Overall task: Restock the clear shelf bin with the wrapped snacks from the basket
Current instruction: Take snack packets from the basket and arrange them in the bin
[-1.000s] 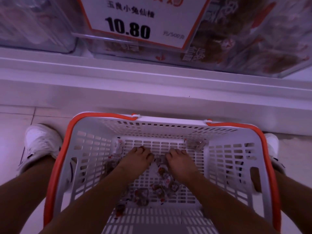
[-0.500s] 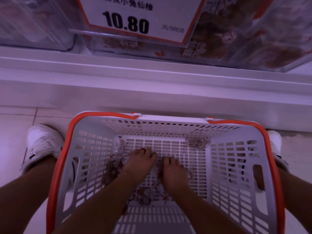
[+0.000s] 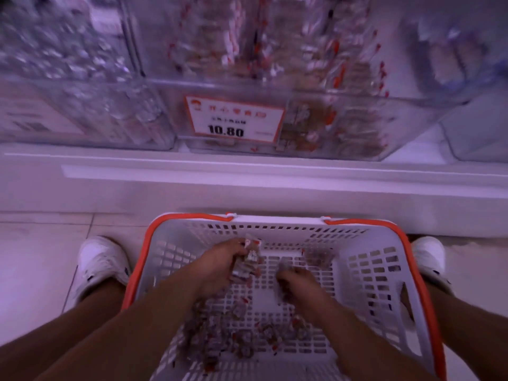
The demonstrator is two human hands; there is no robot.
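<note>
Head view: one basket [image 3: 390, 273], two hands, two shoes.
Left hand [image 3: 220, 266]: inside the basket, fingers curled round a bunch of snacks [image 3: 248, 259], too blurred to count.
Right hand [image 3: 298, 283]: inside the basket, fingers curled on wrappers; exact hold unclear.
Loose snacks [image 3: 236, 339]: many, on the basket's floor.
Bin [image 3: 316, 125]: on the shelf beyond the basket, one price tag [image 3: 233, 119] on its front.

You're looking down at a pale tiled floor [image 3: 35, 243] with grout lines, lit in a purplish cast. Ahead of you runs a white shelf base [image 3: 247, 185], a long plain ledge meeting the floor. On it, neighbouring clear bins [image 3: 77, 105] sit side by side, contents blurred. An orange-framed price tag [image 3: 233, 119] reads 10.80. Your white shoes [image 3: 101, 259] stand on the tiles.
</note>
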